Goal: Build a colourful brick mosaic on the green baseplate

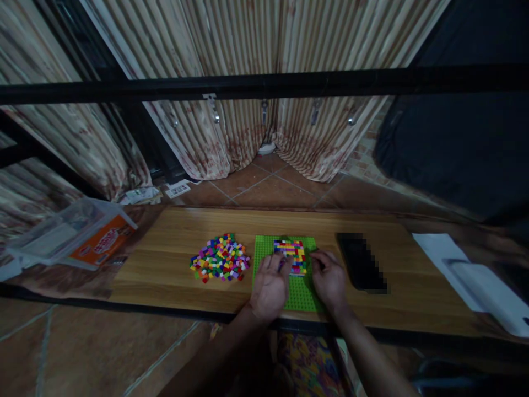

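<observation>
apparently mid-assembly: small multicoloured plastic bricks [296, 258] form a patterned patch on a green studded baseplate [300, 298], upon the brown wood-grain surface [161, 248]. left hand [269, 286] over the patch's left side, right hand [329, 278] at the plate's right edge, fingertips bunched; cannot tell whether either pinches a brick. loose multicoloured brick heap [221, 258] left of plate. next placement likely calls for careful stud alignment.
</observation>
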`<state>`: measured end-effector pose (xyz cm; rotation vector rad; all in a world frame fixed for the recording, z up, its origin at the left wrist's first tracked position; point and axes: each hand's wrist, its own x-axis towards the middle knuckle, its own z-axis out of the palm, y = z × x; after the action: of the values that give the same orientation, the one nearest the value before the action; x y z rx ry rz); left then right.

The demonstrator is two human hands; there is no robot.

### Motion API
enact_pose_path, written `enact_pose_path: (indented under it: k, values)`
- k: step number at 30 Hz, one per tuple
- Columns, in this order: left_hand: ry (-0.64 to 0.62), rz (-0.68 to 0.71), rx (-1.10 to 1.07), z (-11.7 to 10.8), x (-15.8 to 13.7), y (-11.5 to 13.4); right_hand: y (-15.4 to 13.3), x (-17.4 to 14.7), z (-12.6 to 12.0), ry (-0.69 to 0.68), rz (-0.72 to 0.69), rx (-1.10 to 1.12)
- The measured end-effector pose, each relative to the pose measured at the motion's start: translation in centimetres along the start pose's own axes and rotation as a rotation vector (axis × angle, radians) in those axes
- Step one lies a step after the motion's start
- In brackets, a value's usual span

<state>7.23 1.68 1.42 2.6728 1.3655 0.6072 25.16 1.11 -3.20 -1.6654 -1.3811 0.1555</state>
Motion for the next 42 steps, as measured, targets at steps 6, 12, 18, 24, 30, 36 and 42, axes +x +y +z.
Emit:
enact_pose_path:
  k: [6,12,18,24,30,36,42]
  values:
    - [-0.06,0.015,0.084,-0.4,0.3,1.0,0.6,-0.1,-0.1,-0.02,-0.021,-0.023]
    - [-0.063,0.006,0.055,-0.5,-0.1,1.3,1.1,0.0,-0.2,-0.046,-0.039,-0.048]
    - [0.027,-0.034,-0.131,-1.8,-2.2,0.0,2.4,0.4,-0.5,-0.096,0.077,0.023]
    - [0.357,-0.405,-0.124,-4.3,-6.3,-8.8,-0.4,0.5,-2.2,0.049,0.166,0.126]
    - [0.435,-0.691,0.139,-5.7,-7.6,-18.5,-9.3,-3.0,0.8,-0.252,-0.165,0.143]
    - [0.292,-0.613,0.273,-4.8,-4.9,-21.5,-13.2,-5.4,6.8,-0.353,-0.346,0.067]
    - [0.253,-0.573,0.245,-3.4,-4.1,-22.8,-12.5,-5.8,9.3,-0.324,-0.363,-0.104]
